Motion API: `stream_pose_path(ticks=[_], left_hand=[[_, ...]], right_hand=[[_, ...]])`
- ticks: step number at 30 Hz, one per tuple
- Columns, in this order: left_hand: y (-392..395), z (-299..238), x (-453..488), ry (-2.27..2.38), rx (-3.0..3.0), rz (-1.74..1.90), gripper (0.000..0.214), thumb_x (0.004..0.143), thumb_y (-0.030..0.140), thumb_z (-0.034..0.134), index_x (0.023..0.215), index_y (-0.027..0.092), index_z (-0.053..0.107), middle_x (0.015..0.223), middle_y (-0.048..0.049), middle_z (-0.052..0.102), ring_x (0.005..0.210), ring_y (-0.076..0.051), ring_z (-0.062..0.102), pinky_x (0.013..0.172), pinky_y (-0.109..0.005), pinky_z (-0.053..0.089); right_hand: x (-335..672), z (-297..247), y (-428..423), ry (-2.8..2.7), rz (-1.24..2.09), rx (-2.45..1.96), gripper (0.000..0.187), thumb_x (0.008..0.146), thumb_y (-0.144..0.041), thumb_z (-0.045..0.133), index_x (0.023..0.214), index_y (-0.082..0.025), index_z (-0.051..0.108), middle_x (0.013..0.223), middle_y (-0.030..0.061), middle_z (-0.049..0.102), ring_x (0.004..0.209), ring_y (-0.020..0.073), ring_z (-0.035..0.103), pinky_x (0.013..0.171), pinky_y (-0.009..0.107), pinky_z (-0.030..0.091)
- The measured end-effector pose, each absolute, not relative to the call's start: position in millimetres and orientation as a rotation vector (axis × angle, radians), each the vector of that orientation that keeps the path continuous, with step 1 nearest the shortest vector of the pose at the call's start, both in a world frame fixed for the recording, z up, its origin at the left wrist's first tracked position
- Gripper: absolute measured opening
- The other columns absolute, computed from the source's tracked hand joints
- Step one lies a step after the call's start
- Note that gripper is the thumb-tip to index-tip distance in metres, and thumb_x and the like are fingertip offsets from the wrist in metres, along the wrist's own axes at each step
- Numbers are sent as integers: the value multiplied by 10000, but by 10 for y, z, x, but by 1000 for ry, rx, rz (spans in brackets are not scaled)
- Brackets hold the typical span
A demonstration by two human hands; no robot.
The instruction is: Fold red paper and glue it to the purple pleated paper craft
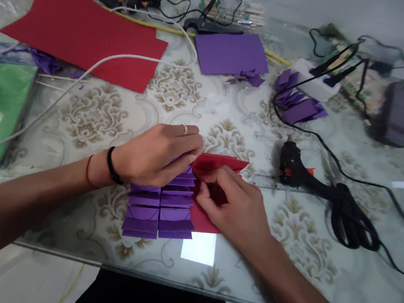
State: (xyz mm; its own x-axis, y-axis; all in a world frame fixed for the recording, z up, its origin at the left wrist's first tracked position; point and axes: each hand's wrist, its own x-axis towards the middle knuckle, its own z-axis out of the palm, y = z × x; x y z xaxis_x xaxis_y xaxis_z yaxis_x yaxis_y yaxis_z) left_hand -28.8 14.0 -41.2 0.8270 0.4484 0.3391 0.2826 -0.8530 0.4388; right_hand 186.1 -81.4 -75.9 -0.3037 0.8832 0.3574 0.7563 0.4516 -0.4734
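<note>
Glass-topped table, patterned cloth beneath, bearing the following. Red sheets, far left, flat and unfolded. Green sheet, left edge, flat. Purple sheet, far centre, flat, with small folded purple pieces to its right. Pleated purple paper, near edge, centre: two columns side by side, folds complete as far as can be seen. Red paper, touching the right side of the pleats: one fold raised at its top, the rest flat; judged the part in progress, with most pleating still to make. Left hand: laid over the top of the purple pleats, fingers bent toward the red; pinching or only pressing, cannot tell. Right hand: fingertips clenched on the red paper. Glue gun: lying to the right, untouched.
</note>
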Motion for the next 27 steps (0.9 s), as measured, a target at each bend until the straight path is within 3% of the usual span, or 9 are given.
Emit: stream_pose_path(ticks=[8, 17, 27], left_hand=[[113, -574, -294, 438, 2846, 455, 284, 1055, 169, 496, 901, 139, 734, 845, -63, 739, 773, -190, 698, 719, -305, 529], [29, -572, -249, 582, 3013, 490, 267, 1038, 161, 521, 817, 162, 671, 737, -30, 682, 620, -185, 636, 588, -320, 475], [-43, -603, -190, 502, 3057, 463, 229, 1065, 130, 478, 942, 135, 671, 885, -71, 705, 799, -227, 666, 731, -343, 551]], right_hand=[[1859, -769, -814, -2115, 271, -1343, 123, 929, -116, 573, 902, -237, 573, 796, -9, 673, 666, 160, 657, 602, 279, 490], [1873, -768, -818, -2080, 304, -1350, 120, 932, -125, 582, 904, -241, 565, 803, -11, 682, 670, 155, 663, 616, 276, 510], [1877, -762, -811, -2109, 295, -1360, 105, 926, -120, 578, 897, -220, 573, 808, -5, 671, 697, 159, 662, 649, 282, 514]])
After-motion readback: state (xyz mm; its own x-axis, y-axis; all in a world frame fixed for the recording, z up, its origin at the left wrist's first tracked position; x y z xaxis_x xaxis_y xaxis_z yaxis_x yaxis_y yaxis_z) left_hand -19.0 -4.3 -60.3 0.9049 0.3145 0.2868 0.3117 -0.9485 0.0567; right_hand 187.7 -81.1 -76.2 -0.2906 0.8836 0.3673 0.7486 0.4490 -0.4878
